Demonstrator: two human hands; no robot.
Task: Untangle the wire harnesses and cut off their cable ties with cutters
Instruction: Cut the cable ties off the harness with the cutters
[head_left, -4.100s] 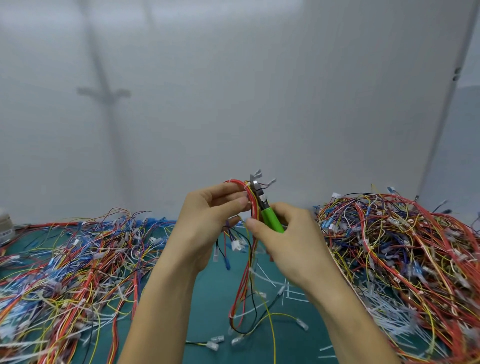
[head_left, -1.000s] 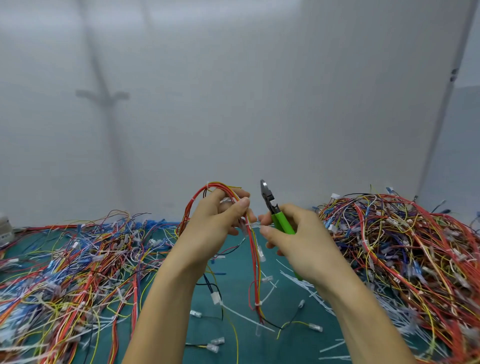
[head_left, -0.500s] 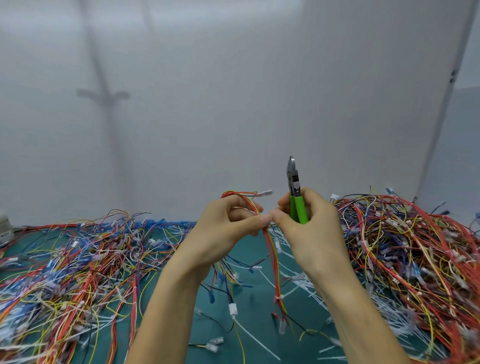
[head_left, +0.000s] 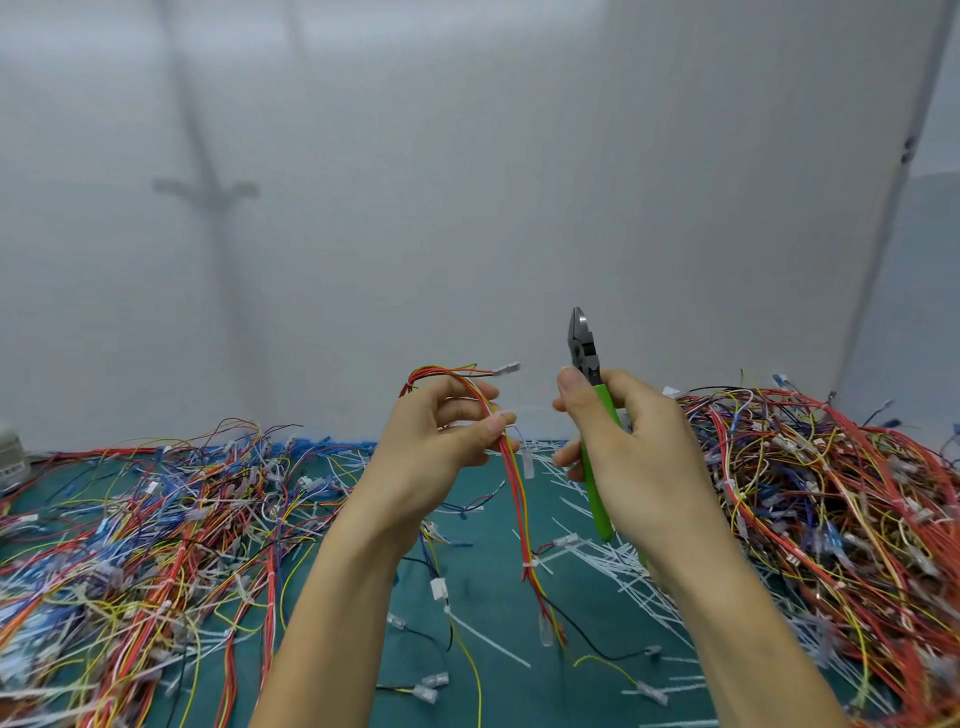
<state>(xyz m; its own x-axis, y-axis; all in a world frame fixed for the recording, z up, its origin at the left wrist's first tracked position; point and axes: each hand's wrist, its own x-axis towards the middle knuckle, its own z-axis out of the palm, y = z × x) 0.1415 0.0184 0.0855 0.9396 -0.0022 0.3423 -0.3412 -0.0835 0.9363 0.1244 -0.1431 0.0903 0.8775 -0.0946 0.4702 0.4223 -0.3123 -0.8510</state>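
Cutters (head_left: 580, 340) point straight up, gripped by right hand (head_left: 639, 457); left hand (head_left: 431, 447) pinches the hanging harness (head_left: 518, 499)

Left hand (head_left: 436, 441) pinches a wire harness (head_left: 514, 478); right hand (head_left: 628, 441) grips upright green-handled cutters (head_left: 589, 410).

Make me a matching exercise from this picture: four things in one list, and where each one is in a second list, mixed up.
Things:
1. cutters
2. wire harness
3. cable tie
4. cut-off ties

Places:
A. wrapped around the hanging wires, below the hands
B. held in the right hand, tip pointing up
C. lying on the green mat
D. pinched in the left hand

Pairs: 1-B, 2-D, 3-A, 4-C
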